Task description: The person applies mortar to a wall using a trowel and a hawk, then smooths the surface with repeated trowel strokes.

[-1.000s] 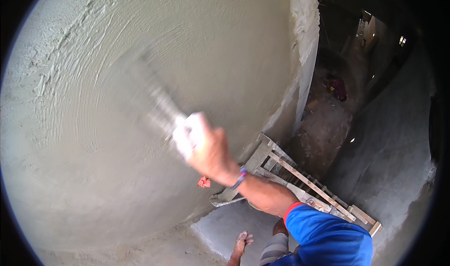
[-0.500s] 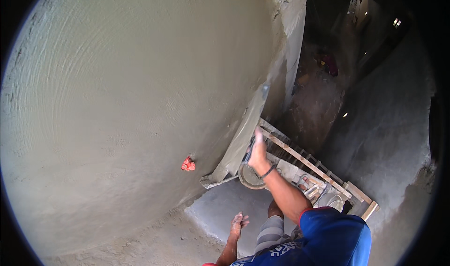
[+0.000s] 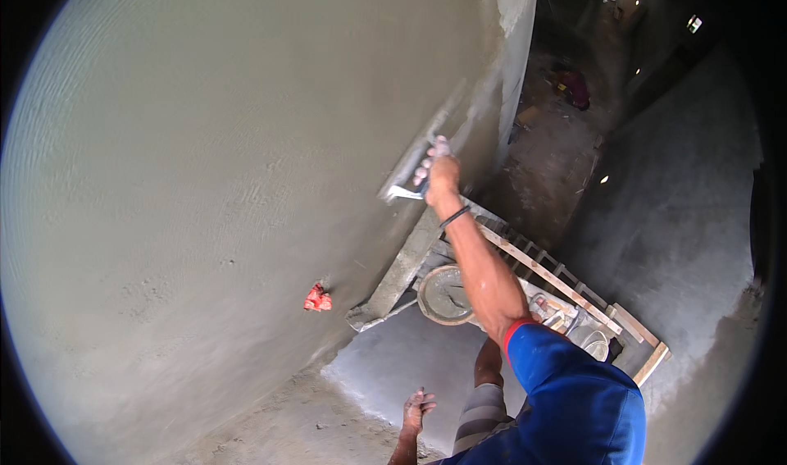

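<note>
My right hand (image 3: pixel 440 172) is wrapped round the handle of a plastering trowel (image 3: pixel 403 191), its arm stretched up and forward. The trowel's long pale blade lies along the grey plastered wall (image 3: pixel 246 112), close to the wall's right edge, and is a little blurred. Low down over the floor hangs my left hand (image 3: pixel 417 408), fingers loosely apart and nothing in them. A red crumpled piece (image 3: pixel 318 298) sticks out of the lower wall. Below my right forearm stands a round bucket (image 3: pixel 443 294) of wet grey mortar.
A wooden-railed platform (image 3: pixel 541 276) lies to the right, with tools and a pale bucket (image 3: pixel 592 342) on it. A concrete ledge (image 3: pixel 399 272) runs beside the wall's foot. Farther down in the dark space, a crouching person (image 3: pixel 569 86) shows faintly. A grey wall (image 3: pixel 672 194) rises at right.
My right hand has moved up and forward with the trowel, from over the ledge onto the wall, uncovering the mortar bucket. My left hand has dropped slightly.
</note>
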`<state>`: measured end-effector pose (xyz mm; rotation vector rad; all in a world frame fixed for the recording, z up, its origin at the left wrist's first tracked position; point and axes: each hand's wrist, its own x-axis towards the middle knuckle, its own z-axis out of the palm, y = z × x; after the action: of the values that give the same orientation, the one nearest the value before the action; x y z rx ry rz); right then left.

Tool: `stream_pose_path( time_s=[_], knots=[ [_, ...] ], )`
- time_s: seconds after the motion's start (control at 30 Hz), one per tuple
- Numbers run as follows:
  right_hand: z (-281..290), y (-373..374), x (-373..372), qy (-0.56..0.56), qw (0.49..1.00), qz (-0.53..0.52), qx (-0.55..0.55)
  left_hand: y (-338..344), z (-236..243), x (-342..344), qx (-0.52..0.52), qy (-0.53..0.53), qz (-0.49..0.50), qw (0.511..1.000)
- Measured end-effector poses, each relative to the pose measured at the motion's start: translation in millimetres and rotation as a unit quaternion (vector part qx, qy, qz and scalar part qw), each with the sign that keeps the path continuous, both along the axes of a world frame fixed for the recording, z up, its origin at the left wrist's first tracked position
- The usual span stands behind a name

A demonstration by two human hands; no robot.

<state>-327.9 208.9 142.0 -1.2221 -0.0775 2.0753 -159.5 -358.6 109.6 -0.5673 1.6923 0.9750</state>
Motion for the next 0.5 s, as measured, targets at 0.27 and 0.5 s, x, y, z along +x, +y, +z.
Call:
stream_pose_path(
  time_s=[0.27, 0.5],
  knots=[
    [108, -115, 31, -0.098, 0.838, 0.037, 0.536, 46, -13, -15, 0.021, 0.007, -0.047, 0.999],
    [-105, -33, 59, 0.096, 0.990, -0.009, -0.105, 87, 2, -20, 0.088, 0.030, -0.048, 0.995]
  ],
)
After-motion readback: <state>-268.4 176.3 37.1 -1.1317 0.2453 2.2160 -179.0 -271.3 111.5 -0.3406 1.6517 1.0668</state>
